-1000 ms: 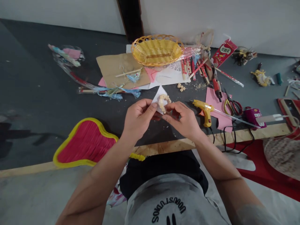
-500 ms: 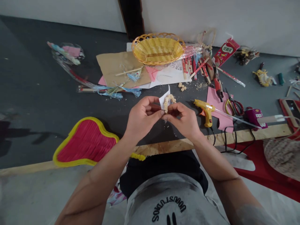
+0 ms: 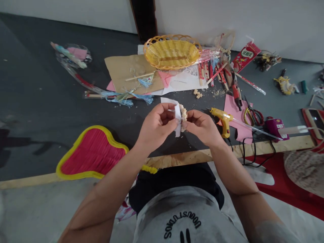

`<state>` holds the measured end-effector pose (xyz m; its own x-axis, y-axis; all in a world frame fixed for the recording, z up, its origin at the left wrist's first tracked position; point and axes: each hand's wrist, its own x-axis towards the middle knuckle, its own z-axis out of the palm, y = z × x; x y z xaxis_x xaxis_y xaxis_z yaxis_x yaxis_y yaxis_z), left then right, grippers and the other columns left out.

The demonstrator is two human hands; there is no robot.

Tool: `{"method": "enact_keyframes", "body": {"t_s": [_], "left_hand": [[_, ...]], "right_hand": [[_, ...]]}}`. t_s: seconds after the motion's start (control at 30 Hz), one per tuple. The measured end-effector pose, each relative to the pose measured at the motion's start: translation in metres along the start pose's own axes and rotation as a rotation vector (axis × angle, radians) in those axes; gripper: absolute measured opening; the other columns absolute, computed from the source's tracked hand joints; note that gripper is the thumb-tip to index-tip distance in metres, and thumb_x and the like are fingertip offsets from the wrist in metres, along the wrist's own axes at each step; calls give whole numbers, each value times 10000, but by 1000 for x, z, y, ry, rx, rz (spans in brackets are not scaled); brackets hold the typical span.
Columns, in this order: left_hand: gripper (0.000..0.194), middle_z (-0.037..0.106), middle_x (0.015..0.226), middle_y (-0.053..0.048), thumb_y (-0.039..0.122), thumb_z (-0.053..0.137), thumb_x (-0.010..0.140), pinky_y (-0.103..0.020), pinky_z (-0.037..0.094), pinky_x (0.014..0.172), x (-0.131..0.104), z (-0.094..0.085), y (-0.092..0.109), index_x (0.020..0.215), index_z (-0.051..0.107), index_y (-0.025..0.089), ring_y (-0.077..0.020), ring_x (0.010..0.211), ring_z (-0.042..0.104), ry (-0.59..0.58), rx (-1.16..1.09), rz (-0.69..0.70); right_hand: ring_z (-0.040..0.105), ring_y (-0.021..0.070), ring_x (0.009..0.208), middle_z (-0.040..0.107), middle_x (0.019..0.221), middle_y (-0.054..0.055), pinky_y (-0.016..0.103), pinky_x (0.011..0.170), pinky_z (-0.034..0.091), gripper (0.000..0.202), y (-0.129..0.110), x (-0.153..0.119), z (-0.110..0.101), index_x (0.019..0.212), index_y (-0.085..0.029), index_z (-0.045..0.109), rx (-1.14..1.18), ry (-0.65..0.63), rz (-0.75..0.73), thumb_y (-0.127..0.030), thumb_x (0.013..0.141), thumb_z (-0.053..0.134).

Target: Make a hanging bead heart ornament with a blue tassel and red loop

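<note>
My left hand (image 3: 158,126) pinches a white piece of paper (image 3: 178,113) between thumb and fingers, one strip of it standing up. Against the paper's right side is a curved string of small cream-coloured beads or lumps (image 3: 183,113), which my right hand (image 3: 201,126) grips at its lower right with thumb and forefinger. Both hands are closed and nearly touch, just above the dark tabletop near its front edge. Whether the lumpy string is fixed to the paper I cannot tell. To the right of my right hand lies a yellow glue gun (image 3: 222,119).
Scissors (image 3: 253,114) and pink paper (image 3: 231,103) lie right of the glue gun. Behind my hands are a yellow woven basket (image 3: 172,55), brown paper (image 3: 118,71) and blue tassels (image 3: 118,98). A red fan-shaped piece with yellow edging (image 3: 93,153) rests at front left.
The paper and the lumpy string have been turned in my fingers: the paper now spreads left and hangs lower, and the string faces right. My right hand has shifted slightly to the right.
</note>
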<state>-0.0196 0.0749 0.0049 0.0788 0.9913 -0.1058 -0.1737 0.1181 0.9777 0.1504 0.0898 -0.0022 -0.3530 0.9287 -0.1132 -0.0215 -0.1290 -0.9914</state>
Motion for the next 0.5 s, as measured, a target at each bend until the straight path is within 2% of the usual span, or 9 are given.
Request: {"method": "enact_keyframes", "body": {"t_s": [0.17,0.37,0.5], "left_hand": [[355,698,868,-10,166,704,714,-240,545,678,0,1,0,1047,586,201,-148,810,674,10,37,34],[383,673,843,3,196,709,710,-253,531,669,-2,3,-1,1052,537,220,-154,791,672,58,129,62],[372,679,855,-5,196,697,728,-252,524,655,-2,3,-1,1061,535,219,-158,795,673,68,161,67]], "right_hand": [[517,86,650,589,740,-32,226,603,443,367,0,0,1,858,-183,631,6,-26,17,-460,717,826],[563,105,707,621,805,-10,239,636,484,418,1,-2,2,880,-193,636,-56,7,-31,-554,736,790],[572,106,713,633,823,-4,238,638,486,410,1,-2,2,882,-185,640,-70,29,-20,-527,728,805]]}}
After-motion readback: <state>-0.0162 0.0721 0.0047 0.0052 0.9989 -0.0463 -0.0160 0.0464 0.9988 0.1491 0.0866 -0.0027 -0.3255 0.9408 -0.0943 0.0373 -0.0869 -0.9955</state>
